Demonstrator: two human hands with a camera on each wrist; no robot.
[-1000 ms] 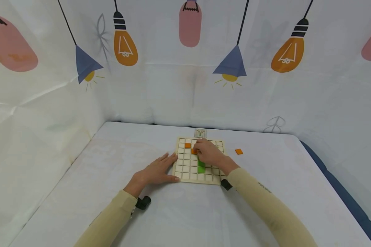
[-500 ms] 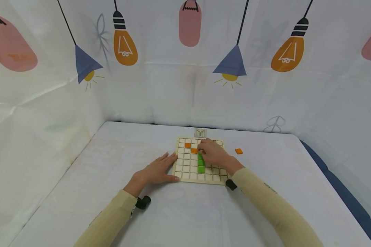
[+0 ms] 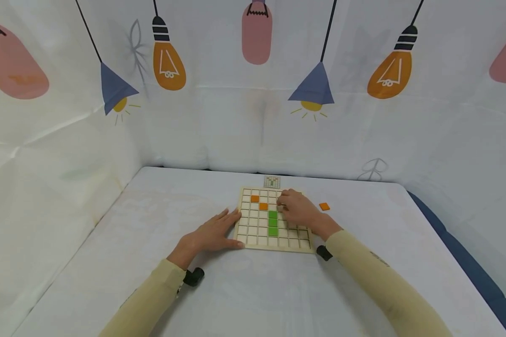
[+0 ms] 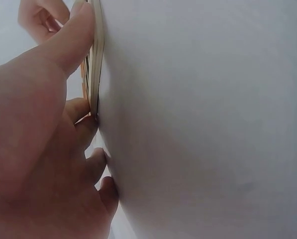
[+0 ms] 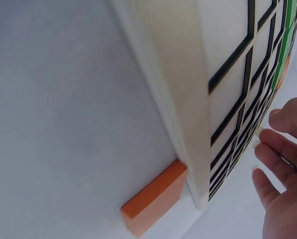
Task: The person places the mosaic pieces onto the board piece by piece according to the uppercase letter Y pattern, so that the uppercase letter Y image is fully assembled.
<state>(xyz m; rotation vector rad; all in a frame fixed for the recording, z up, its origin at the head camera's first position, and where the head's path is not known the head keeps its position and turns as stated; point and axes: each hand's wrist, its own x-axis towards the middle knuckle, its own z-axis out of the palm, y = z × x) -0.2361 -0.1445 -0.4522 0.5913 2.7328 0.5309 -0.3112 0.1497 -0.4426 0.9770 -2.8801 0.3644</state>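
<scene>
Two beige fabric sleeves [image 3: 152,295] reach across the white table [image 3: 236,295], from eight and four o'clock, towards the square, cream-coloured gridded board [image 3: 253,239], which lies flat. At nine o'clock on its dial the left hand [image 3: 208,234] is spread wide, thumb and fingertips touching the board's edge. Green square tiles [image 3: 272,231] run in a column from the middle towards six. Over the cells at two is the right hand [image 3: 298,208], fingers loosely bent, thumb apart from them; whether they touch a tile I cannot tell. One loose orange square tile [image 3: 324,206] lies off the board between two and three; two orange square tiles [image 3: 255,198] sit diagonally at ten to eleven. Beyond, at twelve, lies a small patterned card [image 3: 271,181].
</scene>
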